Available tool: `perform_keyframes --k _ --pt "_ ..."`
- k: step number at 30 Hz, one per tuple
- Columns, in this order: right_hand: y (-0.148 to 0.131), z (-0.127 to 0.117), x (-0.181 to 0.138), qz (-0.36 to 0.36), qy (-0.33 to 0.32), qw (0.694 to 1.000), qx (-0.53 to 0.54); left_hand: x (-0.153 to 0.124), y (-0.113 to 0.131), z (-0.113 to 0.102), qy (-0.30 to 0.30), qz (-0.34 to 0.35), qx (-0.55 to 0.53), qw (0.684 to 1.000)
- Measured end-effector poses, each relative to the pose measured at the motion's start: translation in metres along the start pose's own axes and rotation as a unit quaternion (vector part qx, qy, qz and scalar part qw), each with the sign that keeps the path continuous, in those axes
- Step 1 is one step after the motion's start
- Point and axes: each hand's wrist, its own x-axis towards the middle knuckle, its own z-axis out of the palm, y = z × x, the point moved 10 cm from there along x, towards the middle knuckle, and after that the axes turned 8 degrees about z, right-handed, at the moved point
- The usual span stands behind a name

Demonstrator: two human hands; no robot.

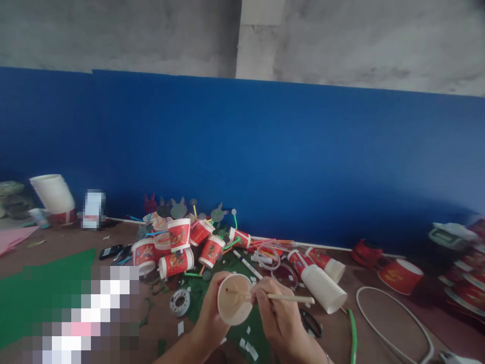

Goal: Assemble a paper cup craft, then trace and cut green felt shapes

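Note:
My left hand [209,316] is wrapped around a paper cup [235,314], its open mouth tilted toward me. In my right hand [278,316] is a thin pale wooden stick [291,298], pinched near its middle. The stick's dark-tipped end reaches across the cup's mouth; I cannot tell whether it touches the inner wall. Beyond my hands lies a heap of red and white paper cups [177,263], some fitted with coloured stems and grey animal-head cutouts [179,208]. A roll of tape [180,302] lies left of my left hand.
Stacked white cups [324,289] lie to the right, near black-handled scissors [311,323] and a green stem [352,333]. A white marker [248,264] and paper scraps [249,349] are scattered about. Green sheet material [45,298] covers the left. A blue panel [265,162] stands behind.

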Motion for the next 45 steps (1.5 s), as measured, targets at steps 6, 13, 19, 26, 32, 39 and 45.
perform_keyframes --k 6,13,19,26,32,39,45 --pt "-0.001 0.002 0.001 0.009 -0.014 1.0 0.009 -0.003 -0.001 0.0 0.0 0.0 -0.018 1.0" --pt "0.004 0.016 -0.001 0.032 -0.046 0.998 0.015 0.0 0.005 0.002 -0.012 -0.003 0.023 1.0" --pt "0.017 0.02 -0.001 0.077 -0.034 0.996 0.011 -0.001 0.006 0.008 -0.045 -0.007 0.047 0.998" --pt "0.022 0.019 -0.002 0.088 0.005 0.996 0.013 0.002 0.013 0.009 -0.041 -0.004 0.062 0.997" --pt "0.021 0.035 -0.003 0.069 -0.01 0.997 -0.036 0.001 0.009 0.006 -0.034 -0.003 0.069 0.997" --pt "-0.021 0.003 -0.009 -0.083 0.023 0.996 -0.024 0.002 -0.01 -0.004 0.002 -0.027 0.064 0.998" --pt "0.046 -0.053 0.0 0.163 0.173 0.968 0.08 0.004 -0.017 -0.015 0.049 -0.089 0.071 0.992"
